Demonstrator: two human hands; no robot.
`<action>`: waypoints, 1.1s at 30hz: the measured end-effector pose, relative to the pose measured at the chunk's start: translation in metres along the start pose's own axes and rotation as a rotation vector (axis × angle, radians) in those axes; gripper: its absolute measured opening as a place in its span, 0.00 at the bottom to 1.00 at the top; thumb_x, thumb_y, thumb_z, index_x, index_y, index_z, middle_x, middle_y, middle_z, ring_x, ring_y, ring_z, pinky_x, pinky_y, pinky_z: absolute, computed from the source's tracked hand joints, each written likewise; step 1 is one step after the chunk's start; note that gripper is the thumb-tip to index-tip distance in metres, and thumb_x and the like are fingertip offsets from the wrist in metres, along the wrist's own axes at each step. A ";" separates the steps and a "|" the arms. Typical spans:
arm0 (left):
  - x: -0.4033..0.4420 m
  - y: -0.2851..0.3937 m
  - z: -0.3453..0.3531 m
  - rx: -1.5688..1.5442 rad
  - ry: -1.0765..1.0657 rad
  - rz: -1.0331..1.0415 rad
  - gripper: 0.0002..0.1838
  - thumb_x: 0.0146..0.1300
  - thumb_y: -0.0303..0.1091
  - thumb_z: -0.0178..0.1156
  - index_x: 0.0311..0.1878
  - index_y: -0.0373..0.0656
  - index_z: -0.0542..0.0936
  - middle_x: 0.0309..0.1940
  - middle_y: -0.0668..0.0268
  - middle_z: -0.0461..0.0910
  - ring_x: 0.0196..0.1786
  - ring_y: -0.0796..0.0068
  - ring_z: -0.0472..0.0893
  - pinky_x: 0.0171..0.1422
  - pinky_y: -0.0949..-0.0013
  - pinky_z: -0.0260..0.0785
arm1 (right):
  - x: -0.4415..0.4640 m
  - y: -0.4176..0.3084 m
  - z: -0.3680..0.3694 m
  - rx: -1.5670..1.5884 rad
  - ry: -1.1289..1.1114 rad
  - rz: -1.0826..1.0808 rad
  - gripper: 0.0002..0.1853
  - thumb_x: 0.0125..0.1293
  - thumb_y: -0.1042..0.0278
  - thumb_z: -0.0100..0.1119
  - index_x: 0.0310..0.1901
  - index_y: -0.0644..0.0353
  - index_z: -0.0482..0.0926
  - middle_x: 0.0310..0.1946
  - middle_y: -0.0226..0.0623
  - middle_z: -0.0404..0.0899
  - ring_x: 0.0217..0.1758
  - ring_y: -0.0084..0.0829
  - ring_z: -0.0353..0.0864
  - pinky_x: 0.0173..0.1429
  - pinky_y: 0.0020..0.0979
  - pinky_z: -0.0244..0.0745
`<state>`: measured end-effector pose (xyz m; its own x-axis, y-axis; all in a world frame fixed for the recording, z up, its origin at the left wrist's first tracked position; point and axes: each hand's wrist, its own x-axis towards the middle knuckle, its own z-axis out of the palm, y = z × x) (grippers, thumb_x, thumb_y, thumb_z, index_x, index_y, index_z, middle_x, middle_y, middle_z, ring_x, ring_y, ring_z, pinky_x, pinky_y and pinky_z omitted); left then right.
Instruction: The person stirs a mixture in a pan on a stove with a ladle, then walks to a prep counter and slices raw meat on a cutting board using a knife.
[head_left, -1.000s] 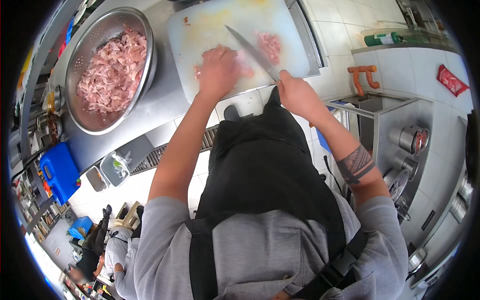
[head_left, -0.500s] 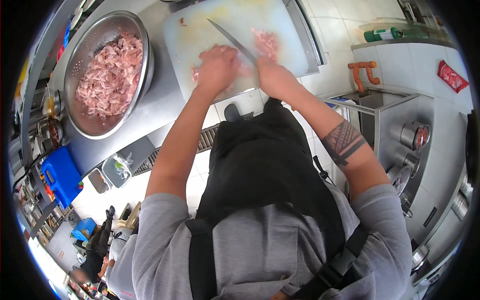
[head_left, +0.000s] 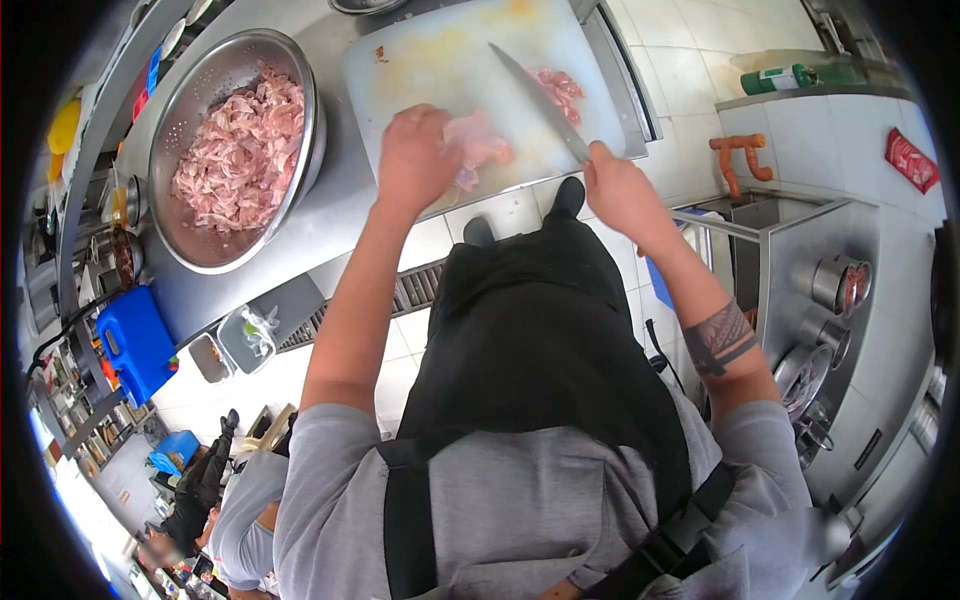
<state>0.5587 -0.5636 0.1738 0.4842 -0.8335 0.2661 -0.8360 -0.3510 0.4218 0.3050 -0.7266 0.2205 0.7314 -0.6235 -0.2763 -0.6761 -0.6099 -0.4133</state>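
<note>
On the white cutting board (head_left: 430, 70), my left hand (head_left: 418, 158) is at the left end of a piece of raw chicken (head_left: 480, 140). Its fingers are curled against the meat and a little blurred. My right hand (head_left: 622, 192) is closed around the handle of a knife (head_left: 540, 98). The long blade points away and to the left, over the board, between that piece and a smaller pile of cut raw chicken (head_left: 560, 90) at the board's right. Left of the board stands a large metal colander (head_left: 165, 150) heaped with pale pink raw chicken strips (head_left: 240, 150).
The board lies on a steel counter (head_left: 335, 190). Below its edge are a blue jerrycan (head_left: 138, 345) and a grey bin (head_left: 248, 340). Metal pots (head_left: 835, 285) stand on the right. Two other people (head_left: 250, 510) are at lower left.
My right hand has moved right with the knife, away from my left hand. The piece of chicken now shows between them, beside my left fingers. The whole view has shifted slightly.
</note>
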 end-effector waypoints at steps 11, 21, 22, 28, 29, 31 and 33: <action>-0.001 0.045 0.071 0.083 -0.042 0.132 0.20 0.74 0.40 0.60 0.65 0.44 0.81 0.70 0.57 0.74 0.70 0.49 0.71 0.76 0.47 0.63 | 0.001 0.024 0.012 0.068 0.029 0.101 0.11 0.76 0.65 0.52 0.46 0.67 0.71 0.31 0.66 0.83 0.38 0.66 0.84 0.46 0.62 0.78; 0.018 0.061 0.091 0.057 0.036 0.370 0.22 0.78 0.43 0.54 0.65 0.37 0.81 0.72 0.50 0.74 0.75 0.48 0.71 0.80 0.48 0.60 | -0.025 0.022 0.017 0.138 0.010 0.122 0.11 0.76 0.65 0.53 0.45 0.68 0.70 0.31 0.66 0.82 0.39 0.67 0.83 0.46 0.62 0.76; 0.016 0.061 0.085 0.029 0.060 0.331 0.21 0.77 0.42 0.56 0.63 0.37 0.82 0.68 0.49 0.78 0.72 0.47 0.74 0.80 0.47 0.59 | -0.028 0.023 0.015 0.151 0.025 0.122 0.11 0.77 0.65 0.52 0.46 0.67 0.70 0.30 0.66 0.81 0.38 0.69 0.82 0.45 0.63 0.74; 0.000 0.045 0.035 -0.223 -0.046 -0.010 0.16 0.67 0.35 0.63 0.55 0.41 0.86 0.56 0.54 0.85 0.63 0.50 0.80 0.73 0.47 0.66 | -0.046 -0.002 -0.011 0.076 -0.041 0.039 0.10 0.76 0.67 0.51 0.45 0.66 0.69 0.28 0.63 0.82 0.34 0.67 0.82 0.41 0.62 0.75; -0.002 0.036 0.047 -0.169 0.075 -0.011 0.15 0.65 0.34 0.64 0.53 0.41 0.86 0.54 0.56 0.86 0.61 0.52 0.81 0.69 0.49 0.69 | -0.047 -0.006 -0.012 0.015 -0.083 -0.009 0.08 0.74 0.69 0.51 0.44 0.67 0.70 0.29 0.62 0.83 0.33 0.64 0.84 0.41 0.62 0.78; 0.007 0.037 0.058 -0.163 0.060 0.000 0.14 0.64 0.34 0.65 0.51 0.42 0.86 0.53 0.57 0.85 0.60 0.53 0.81 0.67 0.51 0.71 | -0.046 -0.003 -0.008 -0.043 -0.123 -0.019 0.07 0.72 0.71 0.50 0.45 0.67 0.70 0.29 0.61 0.83 0.32 0.63 0.84 0.41 0.61 0.78; 0.013 0.040 0.069 -0.163 0.043 0.014 0.13 0.62 0.34 0.66 0.49 0.42 0.87 0.52 0.59 0.85 0.58 0.54 0.81 0.64 0.53 0.73 | -0.049 -0.007 -0.014 -0.103 -0.159 -0.022 0.07 0.71 0.73 0.49 0.45 0.68 0.70 0.29 0.61 0.84 0.32 0.62 0.85 0.41 0.61 0.79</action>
<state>0.5134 -0.6181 0.1340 0.4863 -0.8175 0.3085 -0.7915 -0.2626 0.5518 0.2723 -0.6985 0.2488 0.7453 -0.5293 -0.4054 -0.6595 -0.6746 -0.3318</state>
